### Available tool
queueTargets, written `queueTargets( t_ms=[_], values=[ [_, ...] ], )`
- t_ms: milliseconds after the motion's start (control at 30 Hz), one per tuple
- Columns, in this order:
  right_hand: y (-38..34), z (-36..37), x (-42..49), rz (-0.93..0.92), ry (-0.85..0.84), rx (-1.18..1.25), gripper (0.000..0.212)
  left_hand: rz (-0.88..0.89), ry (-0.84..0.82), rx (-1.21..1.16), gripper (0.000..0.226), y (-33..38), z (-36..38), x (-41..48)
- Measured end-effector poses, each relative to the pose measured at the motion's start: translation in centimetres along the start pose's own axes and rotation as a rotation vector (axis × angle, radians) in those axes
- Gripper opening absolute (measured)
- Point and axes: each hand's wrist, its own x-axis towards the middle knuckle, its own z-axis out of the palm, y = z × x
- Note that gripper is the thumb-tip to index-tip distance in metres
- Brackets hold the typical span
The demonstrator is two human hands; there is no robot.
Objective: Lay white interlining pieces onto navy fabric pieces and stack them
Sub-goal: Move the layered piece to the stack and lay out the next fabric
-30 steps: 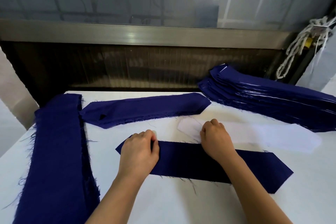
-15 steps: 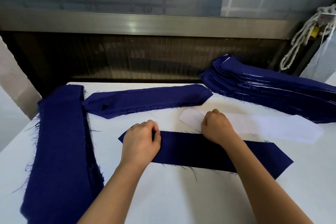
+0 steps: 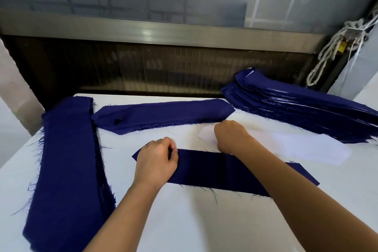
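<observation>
Navy piece (image 3: 214, 170): flat, table (image 3: 184, 221) centre. Left grip (image 3: 156, 161) pinches its left end. White interlining (image 3: 296, 145): just behind it, twd right edge; right grip (image 3: 231, 137) clenched on its left tip. Navy stack (image 3: 306, 112): rear right corner.

interlining piece (image 3: 286, 145) behind fabric piece (image 3: 214, 172)
</observation>
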Motion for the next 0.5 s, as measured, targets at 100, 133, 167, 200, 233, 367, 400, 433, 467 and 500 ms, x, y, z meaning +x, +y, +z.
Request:
queueTargets(
  t_ms=[100,133,167,200,233,367,400,433,467,500],
  values=[
    [0.3,0.3,-0.3,0.022,0.013,0.043,0.012,0.0,-0.003,-0.016,0.012,-0.2,0.0,0.0],
    [0.5,0.3,-0.5,0.042,0.028,0.067,0.006,0.0,-0.007,-0.018,0.011,-0.2,0.0,0.0],
    [0.8,0.5,-0.7,0.067,0.047,0.092,0.005,-0.003,-0.011,-0.016,0.011,-0.2,0.0,0.0],
    [1.0,0.7,-0.9,0.097,0.064,0.119,0.009,-0.008,-0.015,-0.011,0.011,-0.2,0.0,0.1],
    [1.2,1.0,-1.2,0.129,0.081,0.15,0.013,-0.014,-0.016,-0.008,0.01,-0.2,0.0,0.2],
    [1.5,2.8,-2.7,0.247,0.225,0.332,0.015,-0.029,-0.016,-0.008,0.01,-0.3,0.2,0.2],
    [1.4,3.3,-3.2,0.287,0.267,0.385,0.016,-0.028,-0.016,-0.006,0.011,-0.3,0.2,0.3],
    [1.1,3.8,-3.6,0.327,0.306,0.427,0.017,-0.027,-0.015,-0.004,0.011,-0.3,0.2,0.3],
    [0.8,4.2,-3.9,0.359,0.343,0.451,0.018,-0.026,-0.013,-0.001,0.011,-0.3,0.2,0.3],
    [0.4,4.5,-4.2,0.384,0.372,0.46,0.018,-0.027,-0.013,0.003,0.012,-0.3,0.2,0.2]
  ],
)
